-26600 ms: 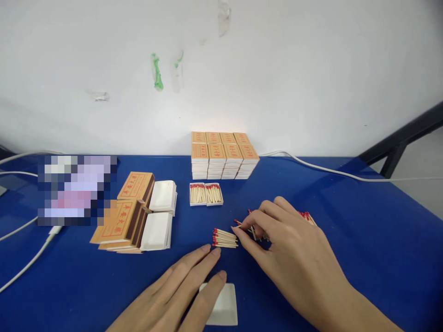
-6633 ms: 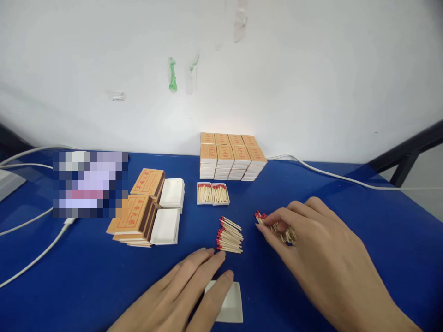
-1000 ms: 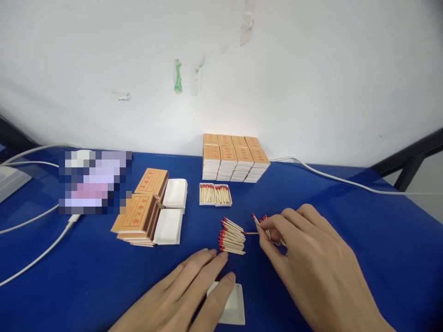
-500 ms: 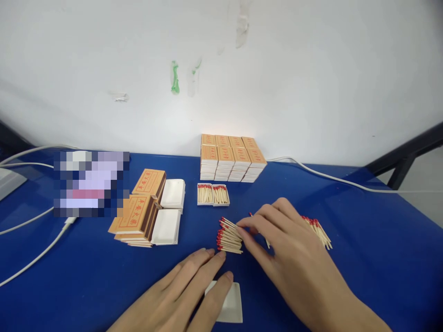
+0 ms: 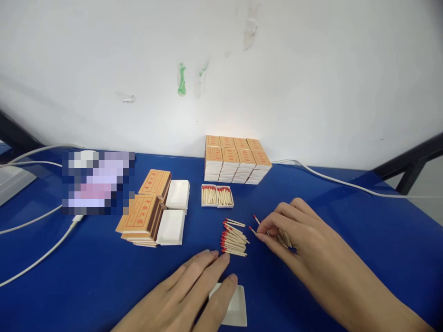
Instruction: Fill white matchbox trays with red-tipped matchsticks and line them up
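My right hand (image 5: 297, 240) pinches a match (image 5: 252, 229) between thumb and forefinger, its red head pointing left. Another match (image 5: 255, 218) and more loose sticks (image 5: 284, 238) lie beside and under that hand. A small pile of red-headed matches (image 5: 234, 240) lies in the middle, heads to the left. My left hand (image 5: 187, 293) rests flat with fingers stretched out, its fingertips at the pile's near left edge. The left thumb lies over a white matchbox tray (image 5: 237, 306), hiding part of it; nothing shows in the visible part of the tray.
Two trays filled with matches (image 5: 217, 195) stand before a block of stacked matchboxes (image 5: 238, 159) at the wall. On the left are box sleeves (image 5: 140, 212) and stacked white trays (image 5: 171, 227). A blurred phone-like object (image 5: 100, 182) with white cables (image 5: 48, 251) lies further left on the blue table (image 5: 86, 276).
My right hand has moved right, away from the match pile, and now pinches a match beside the loose sticks. The left hand stays by the pile. The view has shifted slightly.
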A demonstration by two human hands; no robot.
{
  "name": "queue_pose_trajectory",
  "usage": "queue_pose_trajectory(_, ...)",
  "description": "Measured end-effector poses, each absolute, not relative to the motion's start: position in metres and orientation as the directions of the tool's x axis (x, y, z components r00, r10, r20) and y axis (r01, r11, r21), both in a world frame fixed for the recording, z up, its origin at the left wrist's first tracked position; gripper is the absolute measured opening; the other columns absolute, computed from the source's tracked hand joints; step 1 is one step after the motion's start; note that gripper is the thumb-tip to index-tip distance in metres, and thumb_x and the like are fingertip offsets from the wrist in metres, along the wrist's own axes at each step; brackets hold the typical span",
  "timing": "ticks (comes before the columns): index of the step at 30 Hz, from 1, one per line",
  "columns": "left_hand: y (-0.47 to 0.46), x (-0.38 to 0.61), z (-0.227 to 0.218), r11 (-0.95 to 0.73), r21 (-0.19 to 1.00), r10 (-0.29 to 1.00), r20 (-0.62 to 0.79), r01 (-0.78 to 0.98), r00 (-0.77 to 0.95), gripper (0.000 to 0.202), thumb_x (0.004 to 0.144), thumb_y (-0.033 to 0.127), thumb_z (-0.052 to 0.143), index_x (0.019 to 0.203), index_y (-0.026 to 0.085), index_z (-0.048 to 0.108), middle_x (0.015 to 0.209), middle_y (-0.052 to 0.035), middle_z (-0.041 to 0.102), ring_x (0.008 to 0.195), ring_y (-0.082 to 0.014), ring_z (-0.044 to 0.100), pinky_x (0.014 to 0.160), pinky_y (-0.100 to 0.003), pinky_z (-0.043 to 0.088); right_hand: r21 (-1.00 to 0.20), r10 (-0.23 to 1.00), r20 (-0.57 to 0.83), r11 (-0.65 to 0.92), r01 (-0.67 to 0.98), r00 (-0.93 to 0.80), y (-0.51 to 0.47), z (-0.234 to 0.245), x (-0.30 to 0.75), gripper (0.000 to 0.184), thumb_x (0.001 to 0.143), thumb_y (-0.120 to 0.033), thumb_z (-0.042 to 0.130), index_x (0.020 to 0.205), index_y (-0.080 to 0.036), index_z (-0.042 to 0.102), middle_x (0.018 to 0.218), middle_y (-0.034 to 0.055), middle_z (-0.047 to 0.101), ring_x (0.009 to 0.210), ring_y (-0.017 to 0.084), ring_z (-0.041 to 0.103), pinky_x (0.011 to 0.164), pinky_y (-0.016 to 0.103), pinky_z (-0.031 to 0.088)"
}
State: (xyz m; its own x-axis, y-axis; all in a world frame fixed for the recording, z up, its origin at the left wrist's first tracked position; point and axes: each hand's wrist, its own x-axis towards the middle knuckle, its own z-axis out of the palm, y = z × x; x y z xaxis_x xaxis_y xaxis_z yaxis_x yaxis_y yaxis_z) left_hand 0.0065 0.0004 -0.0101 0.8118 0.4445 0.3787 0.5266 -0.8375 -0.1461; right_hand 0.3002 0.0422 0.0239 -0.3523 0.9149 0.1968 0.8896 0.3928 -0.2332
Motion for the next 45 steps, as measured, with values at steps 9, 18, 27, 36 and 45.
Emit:
queue_pose_trajectory(9, 0.0, 0.007, -0.014, -0.826, -0.168, 0.444, 0.393, 0.538, 0.805, 0.043, 0.122, 0.024, 0.035, 0.149, 0.018, 0.068, 0.154, -0.0086, 0.071, 0.143, -0.0259, 0.065, 0.121, -0.037, 0.046, -0.4, 0.89, 0.298, 0.444, 0.801, -0.345, 0.038, 0.022, 0.266, 0.019, 0.109, -0.018, 0.064, 0.092, -0.024, 0.07, 0.095, 0.0051, 0.068, 0.096, 0.025, 0.056, 0.08, 0.038, 0.053)
queue_pose_trajectory(18, 0.001, 0.01, -0.012, -0.827, -0.181, 0.439, 0.384, 0.533, 0.812, 0.045, 0.122, 0.021, 0.03, 0.149, 0.018, 0.067, 0.152, -0.0071, 0.073, 0.139, -0.0249, 0.068, 0.116, -0.037, 0.05, -0.467, 0.947, 0.095, 0.316, 0.826, -0.308, 0.043, 0.03, 0.289, 0.007, 0.106, -0.032, 0.073, 0.1, -0.03, 0.074, 0.099, 0.002, 0.069, 0.099, 0.025, 0.059, 0.079, 0.039, 0.051)
queue_pose_trajectory(27, 0.003, 0.007, -0.01, -0.827, -0.173, 0.437, 0.399, 0.534, 0.806, 0.044, 0.122, 0.023, 0.032, 0.149, 0.017, 0.067, 0.152, -0.008, 0.072, 0.142, -0.0254, 0.066, 0.12, -0.038, 0.047, -0.485, 0.941, -0.029, 0.282, 0.828, -0.337, 0.048, 0.022, 0.294, 0.016, 0.11, -0.034, 0.067, 0.095, -0.031, 0.072, 0.099, 0.0015, 0.068, 0.104, 0.025, 0.055, 0.082, 0.038, 0.049)
queue_pose_trajectory(36, 0.003, 0.011, -0.012, -0.823, -0.184, 0.438, 0.398, 0.538, 0.806, 0.045, 0.123, 0.024, 0.03, 0.148, 0.018, 0.067, 0.151, -0.0068, 0.073, 0.139, -0.0244, 0.069, 0.115, -0.037, 0.051, -0.504, 0.943, 0.054, 0.31, 0.806, -0.329, 0.047, 0.017, 0.289, 0.014, 0.11, -0.026, 0.067, 0.096, -0.029, 0.07, 0.1, 0.0021, 0.067, 0.103, 0.025, 0.055, 0.083, 0.038, 0.05)
queue_pose_trajectory(45, 0.004, 0.01, -0.012, -0.822, -0.189, 0.428, 0.416, 0.537, 0.802, 0.045, 0.122, 0.021, 0.029, 0.146, 0.018, 0.068, 0.149, -0.0071, 0.075, 0.136, -0.0241, 0.07, 0.115, -0.037, 0.05, -0.492, 0.929, 0.193, 0.369, 0.789, -0.315, 0.044, 0.025, 0.282, 0.011, 0.109, -0.026, 0.067, 0.099, -0.029, 0.071, 0.101, 0.0023, 0.068, 0.1, 0.024, 0.056, 0.08, 0.038, 0.051)
